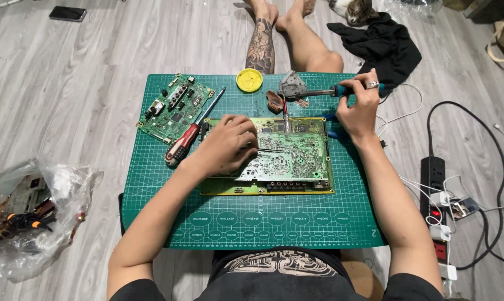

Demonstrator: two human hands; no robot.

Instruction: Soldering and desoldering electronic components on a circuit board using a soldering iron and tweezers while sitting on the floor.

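resting on the large circuit board (274, 159) at the mat's centre, the left hand (227, 146) pinches tweezers (271, 150) pointing right. the right hand (359, 108), farther right, grips a soldering iron (313, 93) lying left-right, its tip over the board's far edge, far of the tweezers' tip.

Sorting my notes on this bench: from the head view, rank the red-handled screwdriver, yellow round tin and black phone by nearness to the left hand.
1. Red-handled screwdriver, just left of the left hand.
2. Yellow round tin, at the mat's far edge.
3. Black phone, on the floor, far left.
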